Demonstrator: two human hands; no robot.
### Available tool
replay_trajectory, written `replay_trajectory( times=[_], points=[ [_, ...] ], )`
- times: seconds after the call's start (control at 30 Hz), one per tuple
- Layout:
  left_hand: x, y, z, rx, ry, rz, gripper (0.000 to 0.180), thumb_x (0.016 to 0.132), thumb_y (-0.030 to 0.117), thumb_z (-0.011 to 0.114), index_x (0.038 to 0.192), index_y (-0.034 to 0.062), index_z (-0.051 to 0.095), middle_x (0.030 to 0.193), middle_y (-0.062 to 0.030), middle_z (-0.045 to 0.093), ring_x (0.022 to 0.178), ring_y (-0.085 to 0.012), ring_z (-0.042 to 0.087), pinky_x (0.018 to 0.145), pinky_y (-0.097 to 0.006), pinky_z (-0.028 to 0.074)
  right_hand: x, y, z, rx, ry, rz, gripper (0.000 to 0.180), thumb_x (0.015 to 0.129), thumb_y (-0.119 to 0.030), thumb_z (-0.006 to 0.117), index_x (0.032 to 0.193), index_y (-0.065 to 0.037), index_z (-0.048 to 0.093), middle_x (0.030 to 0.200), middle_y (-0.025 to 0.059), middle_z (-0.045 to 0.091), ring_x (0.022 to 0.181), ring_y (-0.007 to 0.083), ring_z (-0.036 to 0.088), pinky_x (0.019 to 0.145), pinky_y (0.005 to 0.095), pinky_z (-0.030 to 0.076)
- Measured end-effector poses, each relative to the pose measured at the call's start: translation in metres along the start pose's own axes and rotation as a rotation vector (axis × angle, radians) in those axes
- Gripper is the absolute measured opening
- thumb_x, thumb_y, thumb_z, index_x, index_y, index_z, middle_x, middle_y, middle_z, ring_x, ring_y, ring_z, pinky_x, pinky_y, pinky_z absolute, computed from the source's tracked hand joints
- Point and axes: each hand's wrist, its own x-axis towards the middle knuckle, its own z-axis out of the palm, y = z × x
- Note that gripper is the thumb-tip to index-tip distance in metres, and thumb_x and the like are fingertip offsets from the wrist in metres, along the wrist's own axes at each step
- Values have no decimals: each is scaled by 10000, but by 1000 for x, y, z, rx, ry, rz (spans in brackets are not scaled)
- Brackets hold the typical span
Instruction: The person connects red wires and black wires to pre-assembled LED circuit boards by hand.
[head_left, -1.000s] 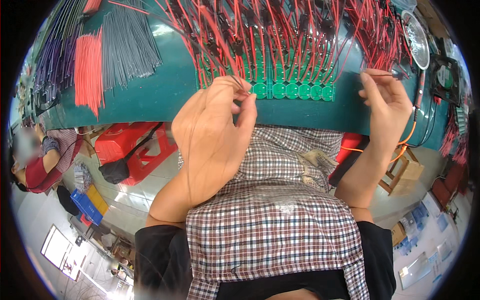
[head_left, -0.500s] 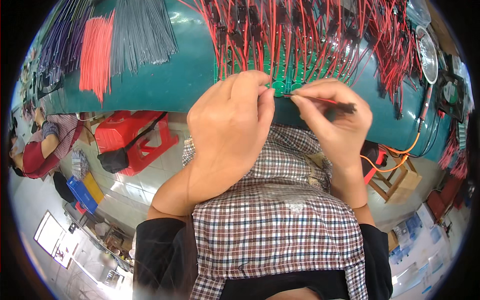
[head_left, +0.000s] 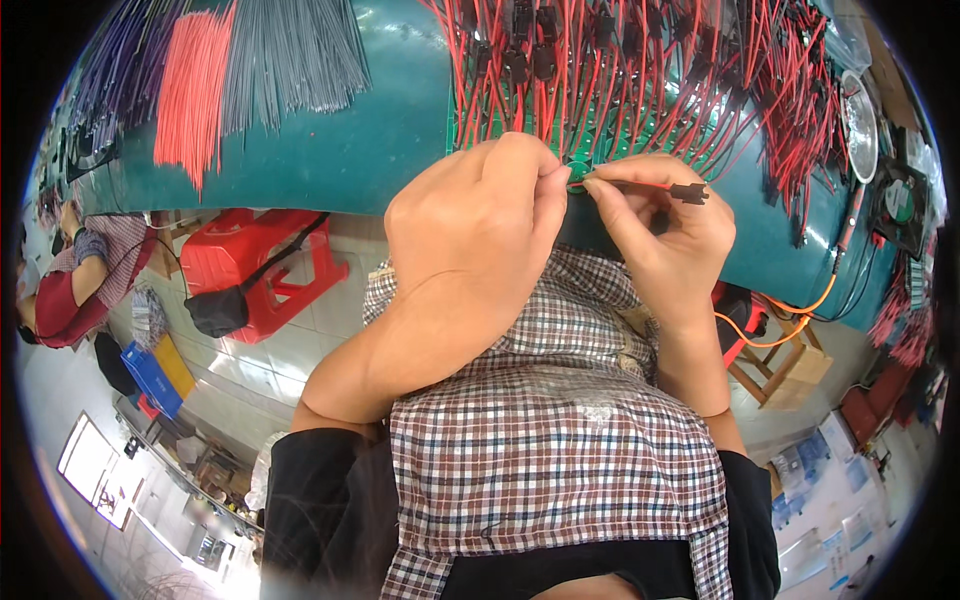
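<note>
My right hand (head_left: pixel 672 225) pinches a short red and black wire lead with a black plug (head_left: pixel 689 193) at its end; the plug sticks out over the fingers. Close beside it, my left hand (head_left: pixel 478 215) is closed, thumb against forefinger, at the lead's other end. Whatever sits between those left fingertips is too small to make out. Both hands are at the near edge of a green circuit board panel (head_left: pixel 581 166). Many red and black leads with black plugs (head_left: pixel 544 62) stand on the panel beyond my hands and cover most of it.
Bundles of red wires (head_left: pixel 190 95) and grey wires (head_left: pixel 292 65) lie at the left of the green table (head_left: pixel 400 130). At the right are a soldering iron (head_left: pixel 850 215), more leads (head_left: pixel 790 110) and a small fan (head_left: pixel 898 205). A red stool (head_left: pixel 262 265) stands below; another person (head_left: pixel 75 290) sits far left.
My left fingertips have shifted right, closing the gap to the right hand's fingertips. The plug in my right hand has turned and shows more clearly. The whole view has shifted slightly.
</note>
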Motion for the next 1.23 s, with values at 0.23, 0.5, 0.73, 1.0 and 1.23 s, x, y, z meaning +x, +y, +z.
replay_trajectory(
  times=[0.23, 0.5, 0.73, 1.0, 1.23],
  points=[
    [2, 5, -29, -262, -38, -188, 72, 827, 26, 753, 855, 22, 687, 732, -8, 677, 618, -47, 605, 533, -188, 448, 2, -3, 0, -17, -4, -8, 140, 764, 36, 774, 875, -9, 702, 790, 20, 687, 522, -3, 513, 445, 163, 378],
    [25, -70, -93, -92, 378, -328, 122, 833, 89, 770, 901, -4, 730, 741, -23, 700, 667, -33, 611, 617, -160, 464, 9, -11, -6, -211, -147, -217, 167, 762, 81, 740, 893, -9, 690, 796, 50, 670, 620, 55, 575, 476, 183, 394],
    [40, -185, -140, 688, 200, -569, 370, 846, 430, 693, 994, 94, 735, 865, -58, 725, 811, -214, 692, 743, -329, 509, 10, -12, 0, -274, -100, -362, 209, 697, 73, 734, 862, -34, 665, 747, 50, 651, 502, 108, 550, 458, 236, 427],
    [34, -260, -161, 105, 39, -589, 268, 900, 243, 695, 923, -24, 679, 757, -49, 651, 695, -114, 563, 651, -282, 457, 5, -20, 6, -78, -54, 8, 293, 782, 46, 772, 983, -7, 565, 761, 27, 664, 521, 5, 483, 451, 172, 346],
    [35, -249, -162, 352, 126, -595, 282, 856, 317, 702, 915, 41, 692, 819, -86, 705, 735, -281, 642, 727, -357, 486, 12, -28, 8, -211, -95, -147, 143, 743, 67, 770, 822, -27, 696, 763, 39, 634, 478, 70, 452, 444, 231, 357]
  ],
)
